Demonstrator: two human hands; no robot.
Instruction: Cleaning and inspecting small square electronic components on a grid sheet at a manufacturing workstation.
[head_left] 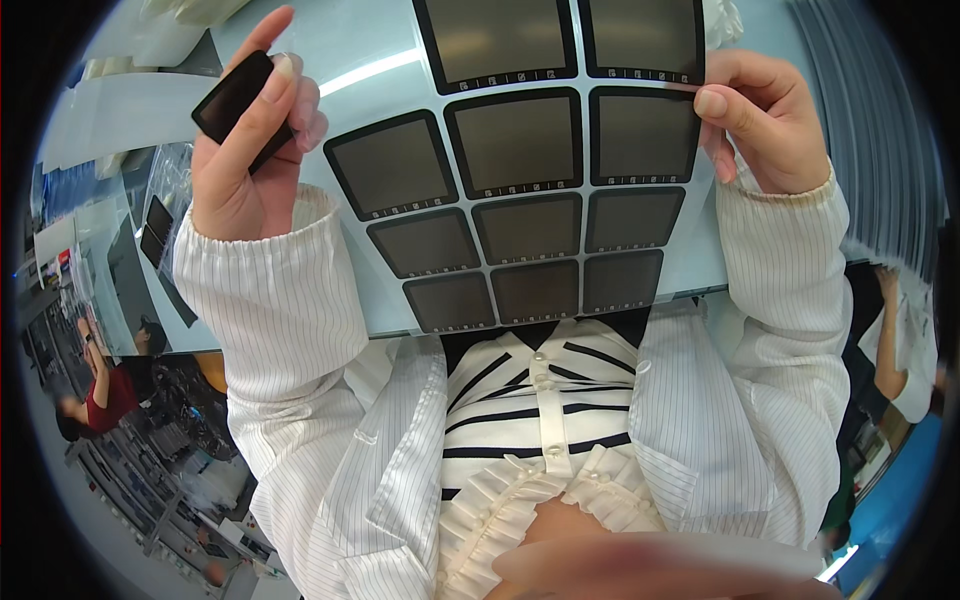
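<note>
A clear sheet [475,203] carries several dark rectangular panels with black borders, set in rows of up to three, over the pale table in front of me. My left hand [255,140] is raised to the left of it, closed on a small glossy black rectangular panel [235,97]. The thumb lies across that panel and a dark lower part shows below the fingers. At the right edge of the sheet, my right hand [760,120] pinches with thumb and forefinger beside a black-bordered panel [645,137]. What exactly lies between those fingertips is too small to tell.
Translucent white sheeting [130,120] and clear plastic wrap [170,185] lie to the left. Other dark panels [155,232] rest there too. Grey ribbed material [870,140] stands at the right. People are nearby on both sides, one in a red top [110,400].
</note>
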